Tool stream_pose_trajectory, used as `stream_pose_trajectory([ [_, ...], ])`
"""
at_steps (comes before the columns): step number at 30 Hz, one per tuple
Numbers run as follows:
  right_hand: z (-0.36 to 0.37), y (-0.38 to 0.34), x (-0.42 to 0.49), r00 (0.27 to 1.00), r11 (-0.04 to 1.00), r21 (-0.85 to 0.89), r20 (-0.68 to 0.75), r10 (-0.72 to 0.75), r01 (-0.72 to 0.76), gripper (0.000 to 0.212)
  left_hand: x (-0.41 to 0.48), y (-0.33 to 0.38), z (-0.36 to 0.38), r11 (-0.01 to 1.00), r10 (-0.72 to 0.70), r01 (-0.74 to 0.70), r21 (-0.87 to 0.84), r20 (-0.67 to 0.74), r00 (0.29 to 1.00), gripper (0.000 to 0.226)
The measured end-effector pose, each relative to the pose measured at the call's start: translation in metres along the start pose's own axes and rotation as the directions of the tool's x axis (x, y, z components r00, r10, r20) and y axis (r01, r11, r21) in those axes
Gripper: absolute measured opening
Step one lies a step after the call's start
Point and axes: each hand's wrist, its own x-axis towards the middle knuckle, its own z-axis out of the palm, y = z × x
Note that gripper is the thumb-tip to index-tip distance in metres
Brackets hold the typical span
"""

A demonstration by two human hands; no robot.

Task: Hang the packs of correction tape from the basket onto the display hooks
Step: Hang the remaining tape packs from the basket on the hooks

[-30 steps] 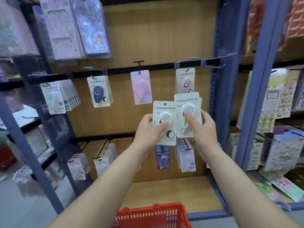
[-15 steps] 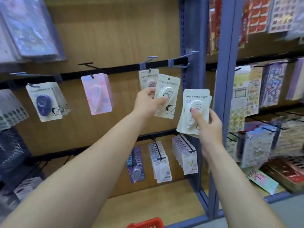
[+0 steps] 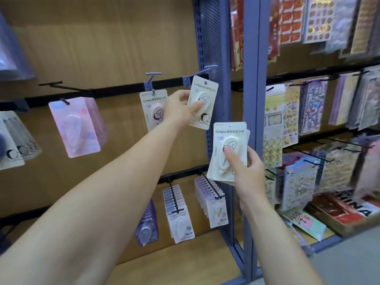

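One pack (image 3: 202, 101) has split off from the bunch. A second ago I had them side by side out front; now my left hand (image 3: 181, 108) has it pinched between thumb and fingers and lifted to the empty blue hook (image 3: 209, 67) at the right end of the rail (image 3: 123, 89). The punch hole sits just under the hook, not threaded yet as far as I can tell. Right hand (image 3: 246, 167) grips the spare packs (image 3: 228, 140) lower down, thumb on the blister. Basket's dropped out of view. A matching pack (image 3: 153, 110) already hangs next door, so I'd say this is the slide-on bit.
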Motion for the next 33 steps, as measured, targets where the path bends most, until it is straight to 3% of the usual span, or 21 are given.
stream_pose_trajectory([
  [7, -0.012, 0.003, 0.002, 0.999, 1.0, 0.019, -0.024, 0.022, -0.022, 0.027, 0.007, 0.0, 0.005, 0.997, -0.059, 0.062, 0.053, -0.059, 0.997, 0.027],
  [11, -0.015, 0.008, 0.002, 0.999, 0.999, -0.03, -0.003, 0.044, -0.044, 0.028, -0.015, -0.017, 0.008, 0.988, -0.103, 0.111, 0.109, -0.072, 0.992, 0.065],
  [12, -0.015, 0.01, 0.001, 0.999, 0.998, -0.043, 0.006, 0.051, -0.05, 0.029, -0.028, -0.023, 0.008, 0.988, -0.103, 0.11, 0.111, -0.067, 0.992, 0.066],
  [16, -0.012, 0.017, -0.003, 0.996, 0.995, -0.03, 0.017, 0.093, -0.092, 0.037, -0.09, -0.048, 0.007, 0.993, -0.122, 0.121, 0.014, 0.107, 0.987, 0.017],
  [17, -0.011, 0.019, -0.004, 0.995, 0.994, -0.027, 0.015, 0.103, -0.102, 0.041, -0.104, -0.049, 0.006, 0.99, -0.133, 0.138, -0.019, 0.171, 0.976, 0.014],
  [20, -0.007, 0.023, -0.008, 0.991, 0.991, -0.004, 0.003, 0.137, -0.137, 0.047, -0.128, -0.05, 0.006, 0.983, -0.14, 0.168, -0.078, 0.283, 0.949, 0.024],
  [23, -0.006, 0.025, -0.01, 0.986, 0.986, 0.005, 0.013, 0.169, -0.169, 0.055, -0.133, -0.052, 0.007, 0.979, -0.157, 0.187, -0.077, 0.296, 0.942, 0.037],
  [27, -0.003, 0.024, -0.013, 0.979, 0.979, 0.001, 0.032, 0.203, -0.203, 0.068, -0.132, -0.054, 0.005, 0.978, -0.171, 0.201, -0.06, 0.325, 0.93, 0.037],
  [29, -0.004, 0.022, -0.013, 0.978, 0.979, -0.005, 0.035, 0.204, -0.204, 0.063, -0.129, -0.056, 0.003, 0.966, -0.209, 0.246, -0.075, 0.33, 0.921, 0.035],
  [33, -0.009, 0.025, -0.01, 0.981, 0.98, -0.032, -0.006, 0.194, -0.195, 0.031, -0.119, -0.058, -0.003, 0.946, -0.271, 0.312, -0.085, 0.318, 0.909, 0.032],
])
